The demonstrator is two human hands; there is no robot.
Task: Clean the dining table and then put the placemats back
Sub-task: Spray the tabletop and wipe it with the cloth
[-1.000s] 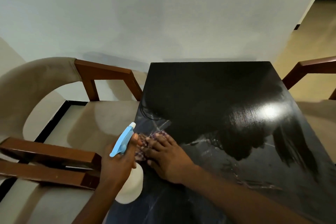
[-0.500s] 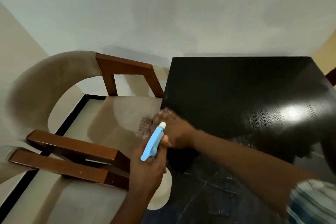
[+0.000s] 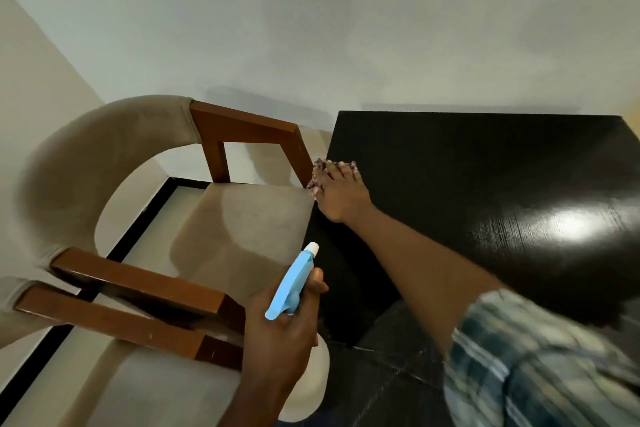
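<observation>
- Dining table point(image 3: 467, 184), black and glossy, filled the right side of the view, with a bright glare patch on its top.
- Nearest, the left hand point(image 3: 280, 329) was wrapped around a spray bottle point(image 3: 292, 282) with a blue trigger head, held beside the table's left edge.
- Farther out, the right hand point(image 3: 341, 192), its plaid sleeve point(image 3: 540, 360) showing, lay flat with fingers spread on a checked cloth point(image 3: 317, 180) at the table's far left edge.
- Beside that edge stood a beige chair point(image 3: 242, 218) with wooden arms.
</observation>
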